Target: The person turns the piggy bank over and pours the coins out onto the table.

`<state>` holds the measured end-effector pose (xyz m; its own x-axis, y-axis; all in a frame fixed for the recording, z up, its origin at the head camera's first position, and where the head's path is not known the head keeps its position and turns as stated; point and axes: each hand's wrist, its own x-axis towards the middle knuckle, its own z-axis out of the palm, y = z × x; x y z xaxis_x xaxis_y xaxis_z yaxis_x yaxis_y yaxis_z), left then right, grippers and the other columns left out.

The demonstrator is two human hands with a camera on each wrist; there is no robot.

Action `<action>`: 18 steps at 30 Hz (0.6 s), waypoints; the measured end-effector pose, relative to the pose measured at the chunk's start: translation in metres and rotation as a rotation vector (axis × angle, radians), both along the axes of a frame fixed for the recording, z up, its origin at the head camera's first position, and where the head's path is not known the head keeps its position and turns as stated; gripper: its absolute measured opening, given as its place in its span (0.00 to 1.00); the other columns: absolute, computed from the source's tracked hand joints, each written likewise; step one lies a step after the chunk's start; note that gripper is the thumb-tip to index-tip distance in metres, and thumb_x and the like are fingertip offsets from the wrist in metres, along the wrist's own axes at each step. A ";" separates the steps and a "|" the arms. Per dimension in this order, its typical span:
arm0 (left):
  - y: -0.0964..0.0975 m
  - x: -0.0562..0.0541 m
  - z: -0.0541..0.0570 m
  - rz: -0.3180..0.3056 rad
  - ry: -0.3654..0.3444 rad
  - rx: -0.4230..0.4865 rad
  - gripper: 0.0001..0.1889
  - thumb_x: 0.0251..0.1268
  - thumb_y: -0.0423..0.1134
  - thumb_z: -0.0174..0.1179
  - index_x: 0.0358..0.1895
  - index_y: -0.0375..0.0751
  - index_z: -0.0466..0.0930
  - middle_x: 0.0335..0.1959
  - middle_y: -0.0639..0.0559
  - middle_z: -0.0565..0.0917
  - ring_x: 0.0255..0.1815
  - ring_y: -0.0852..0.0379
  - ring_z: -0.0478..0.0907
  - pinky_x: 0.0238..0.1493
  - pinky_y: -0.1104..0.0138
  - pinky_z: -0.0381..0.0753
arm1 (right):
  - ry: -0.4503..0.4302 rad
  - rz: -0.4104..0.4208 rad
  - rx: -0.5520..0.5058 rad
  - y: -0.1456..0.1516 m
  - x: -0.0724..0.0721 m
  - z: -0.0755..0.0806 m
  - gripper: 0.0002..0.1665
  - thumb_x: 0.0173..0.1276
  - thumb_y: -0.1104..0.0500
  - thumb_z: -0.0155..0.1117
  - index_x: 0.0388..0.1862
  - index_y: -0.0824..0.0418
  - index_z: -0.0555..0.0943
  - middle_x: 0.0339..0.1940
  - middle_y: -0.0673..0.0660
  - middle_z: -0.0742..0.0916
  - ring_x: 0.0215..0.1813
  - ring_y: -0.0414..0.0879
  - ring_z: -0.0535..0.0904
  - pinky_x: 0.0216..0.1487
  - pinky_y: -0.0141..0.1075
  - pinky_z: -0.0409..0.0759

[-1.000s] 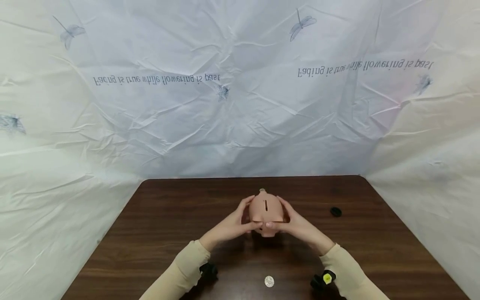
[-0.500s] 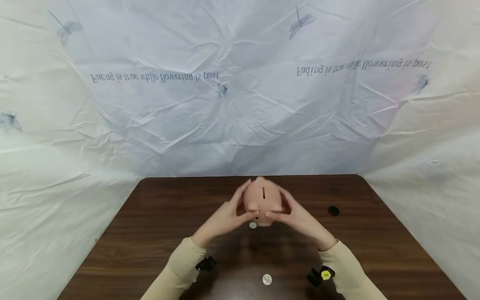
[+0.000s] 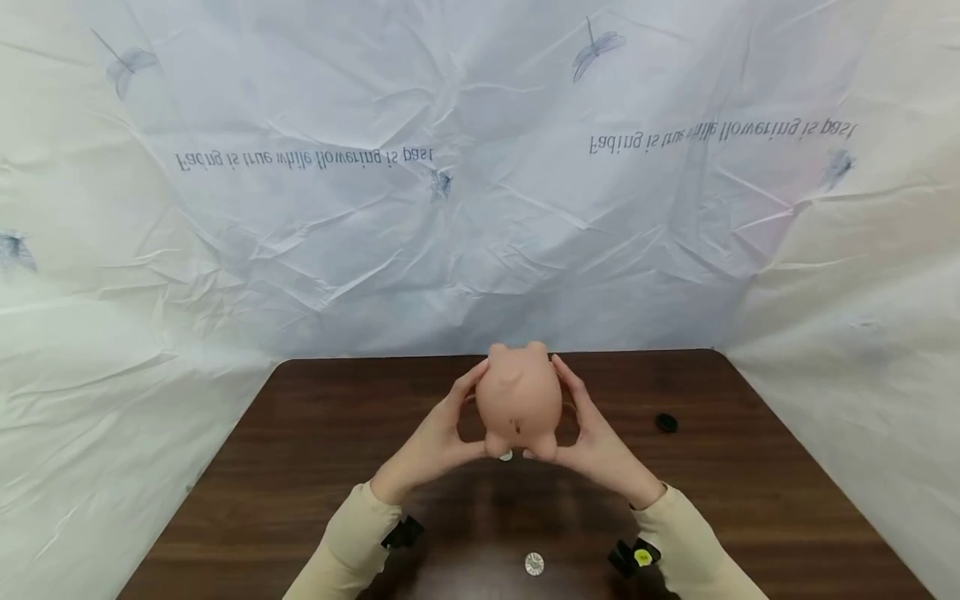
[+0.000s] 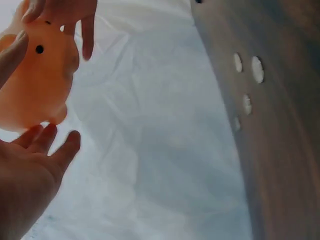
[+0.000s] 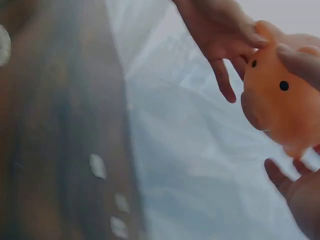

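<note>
Piggy bank (image 3: 519,396) is up in the air over the table (image 3: 315,467), tipped nose down and held between both hands. The left hand (image 3: 431,440) grips its left side and the right hand (image 3: 607,446) its right, fingers reaching along the sides to the far edge and thumbs pressing at the near end, by the ears. Each grip is spread as wide as the bank, with thumb and fingers both against it. Both forearms come in from the near edge in cream sleeves (image 3: 705,546), angled toward each other, with a black device (image 3: 403,533) at the left wrist and a similar one at the right.

From the head, only the rounded rump and a short dark mark low on it show; the wrist views give the face, with its black eyes (image 5: 284,85) and a snout (image 5: 256,110) pointing toward the table. The left wrist view also shows four coins (image 4: 257,69) lying apart on the wood, while the head view shows one near coin (image 3: 534,564) and a sliver of another just under the bank, which blocks the rest. A black cap (image 3: 666,423) lies far right, well apart from the hands. Beyond the table hangs a creased white sheet (image 3: 480,250) with upside-down printed lettering.
</note>
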<state>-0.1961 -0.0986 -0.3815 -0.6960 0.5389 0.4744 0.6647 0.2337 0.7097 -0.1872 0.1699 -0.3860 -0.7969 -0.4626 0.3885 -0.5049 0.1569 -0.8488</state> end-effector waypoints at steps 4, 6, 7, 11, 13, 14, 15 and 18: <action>-0.004 -0.009 -0.017 0.125 -0.282 -0.158 0.48 0.68 0.59 0.64 0.82 0.48 0.47 0.76 0.44 0.65 0.72 0.46 0.68 0.66 0.47 0.72 | -0.324 -0.059 0.104 -0.010 -0.009 -0.016 0.53 0.73 0.48 0.67 0.84 0.57 0.47 0.77 0.64 0.65 0.64 0.55 0.76 0.53 0.48 0.82; -0.006 -0.012 -0.026 0.170 -0.415 -0.229 0.47 0.69 0.66 0.58 0.82 0.46 0.50 0.74 0.43 0.67 0.70 0.46 0.70 0.63 0.48 0.74 | -0.447 -0.083 0.176 -0.014 -0.012 -0.022 0.52 0.74 0.41 0.62 0.83 0.62 0.49 0.74 0.68 0.69 0.59 0.53 0.80 0.51 0.48 0.83; -0.007 -0.012 -0.028 0.170 -0.447 -0.232 0.46 0.69 0.66 0.57 0.81 0.47 0.50 0.73 0.42 0.68 0.70 0.46 0.71 0.63 0.48 0.75 | -0.456 -0.087 0.203 -0.015 -0.013 -0.023 0.53 0.74 0.39 0.62 0.83 0.63 0.49 0.74 0.68 0.69 0.59 0.52 0.79 0.51 0.47 0.82; -0.011 -0.010 -0.022 0.083 -0.322 -0.077 0.47 0.66 0.51 0.69 0.82 0.57 0.49 0.73 0.48 0.69 0.70 0.49 0.70 0.63 0.47 0.74 | -0.290 -0.084 0.162 -0.014 -0.008 -0.013 0.59 0.67 0.46 0.73 0.84 0.52 0.45 0.76 0.60 0.68 0.65 0.53 0.75 0.56 0.51 0.80; -0.012 -0.009 -0.013 0.028 -0.183 0.006 0.51 0.60 0.42 0.75 0.82 0.60 0.49 0.75 0.52 0.66 0.72 0.50 0.67 0.66 0.47 0.72 | -0.137 -0.065 0.118 -0.012 -0.005 -0.005 0.64 0.62 0.51 0.78 0.85 0.46 0.44 0.77 0.55 0.66 0.70 0.55 0.71 0.60 0.54 0.76; -0.013 -0.009 -0.009 0.008 -0.125 0.032 0.53 0.58 0.39 0.76 0.82 0.61 0.49 0.76 0.53 0.64 0.73 0.50 0.66 0.67 0.48 0.71 | -0.078 -0.057 0.103 -0.011 -0.004 -0.001 0.67 0.60 0.52 0.80 0.85 0.44 0.43 0.78 0.53 0.64 0.71 0.56 0.69 0.61 0.57 0.75; -0.014 -0.009 -0.007 -0.003 -0.085 0.044 0.54 0.57 0.38 0.77 0.82 0.61 0.49 0.77 0.54 0.63 0.73 0.51 0.66 0.68 0.49 0.70 | -0.031 -0.043 0.088 -0.009 -0.003 0.001 0.68 0.59 0.53 0.80 0.85 0.42 0.42 0.79 0.53 0.63 0.73 0.57 0.67 0.61 0.59 0.74; -0.014 -0.010 -0.006 0.003 -0.093 0.032 0.54 0.58 0.38 0.76 0.82 0.62 0.48 0.77 0.54 0.62 0.74 0.52 0.64 0.69 0.51 0.69 | -0.044 -0.006 0.061 -0.008 -0.006 -0.001 0.67 0.61 0.55 0.79 0.84 0.41 0.42 0.79 0.55 0.62 0.72 0.59 0.67 0.61 0.60 0.74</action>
<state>-0.2058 -0.1128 -0.3871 -0.7395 0.5226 0.4242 0.5947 0.2121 0.7755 -0.1929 0.1620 -0.3866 -0.8157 -0.4793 0.3240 -0.4658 0.2119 -0.8591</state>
